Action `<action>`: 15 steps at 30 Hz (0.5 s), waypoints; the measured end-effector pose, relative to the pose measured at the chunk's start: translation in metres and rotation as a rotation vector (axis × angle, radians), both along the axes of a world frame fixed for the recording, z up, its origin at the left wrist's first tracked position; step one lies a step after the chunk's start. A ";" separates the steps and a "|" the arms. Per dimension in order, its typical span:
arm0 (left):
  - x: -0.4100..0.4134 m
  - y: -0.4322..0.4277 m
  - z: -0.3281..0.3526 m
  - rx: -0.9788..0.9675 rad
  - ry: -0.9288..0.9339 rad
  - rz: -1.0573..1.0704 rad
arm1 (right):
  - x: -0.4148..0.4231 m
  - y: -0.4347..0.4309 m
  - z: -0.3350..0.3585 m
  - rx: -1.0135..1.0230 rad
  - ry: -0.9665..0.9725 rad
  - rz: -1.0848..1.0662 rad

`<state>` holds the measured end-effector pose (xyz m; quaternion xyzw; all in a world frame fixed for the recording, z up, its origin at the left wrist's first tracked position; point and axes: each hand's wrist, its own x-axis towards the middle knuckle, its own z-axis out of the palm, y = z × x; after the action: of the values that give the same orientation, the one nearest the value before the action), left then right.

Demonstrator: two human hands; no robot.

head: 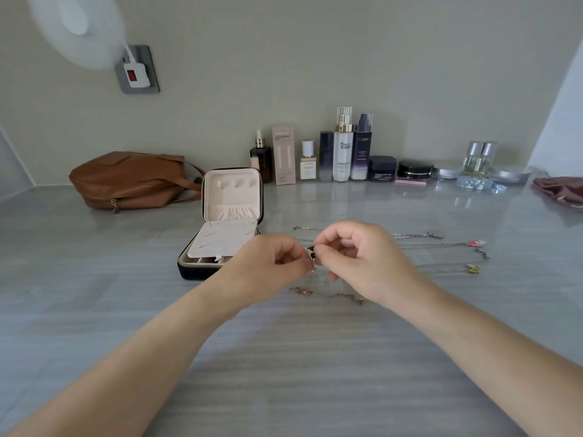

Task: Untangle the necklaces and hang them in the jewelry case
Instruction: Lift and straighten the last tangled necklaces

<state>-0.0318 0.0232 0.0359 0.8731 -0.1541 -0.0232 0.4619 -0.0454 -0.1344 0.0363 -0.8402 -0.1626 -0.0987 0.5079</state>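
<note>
The left hand (271, 266) and the right hand (356, 260) are meeting above the grey counter (315, 357), each pinching a rose-gold necklace (304, 290) between curled thumb and fingertips at its dark pendant (312, 254). Below the pinch, the chain is hanging down and pooling on the counter. Left of the grip, the jewelry case (233, 193) is standing open. Right of it and slightly beyond, the other necklaces (441, 246) are lying stretched out.

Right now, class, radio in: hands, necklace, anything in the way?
Left hand, right hand pinching rose-gold necklace at dark pendant. Jewelry case open, nothing hung. Other necklaces lie aside, right.
</note>
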 end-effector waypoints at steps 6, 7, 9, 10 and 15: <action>-0.001 -0.001 0.001 -0.004 0.023 -0.003 | 0.001 -0.001 0.002 0.045 0.023 0.006; -0.002 -0.001 0.001 -0.009 0.029 -0.009 | 0.001 -0.002 0.003 0.070 0.036 0.008; -0.002 -0.001 0.001 -0.019 0.042 -0.008 | 0.002 -0.004 0.005 0.122 0.071 0.003; -0.002 -0.001 0.001 -0.026 0.048 -0.002 | 0.003 -0.005 0.005 0.140 0.086 -0.003; 0.000 0.001 0.001 -0.078 0.087 0.004 | 0.004 -0.009 0.008 0.208 0.144 -0.007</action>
<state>-0.0319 0.0239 0.0370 0.8531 -0.1329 -0.0542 0.5017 -0.0415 -0.1436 0.0443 -0.7886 -0.1115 -0.0561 0.6021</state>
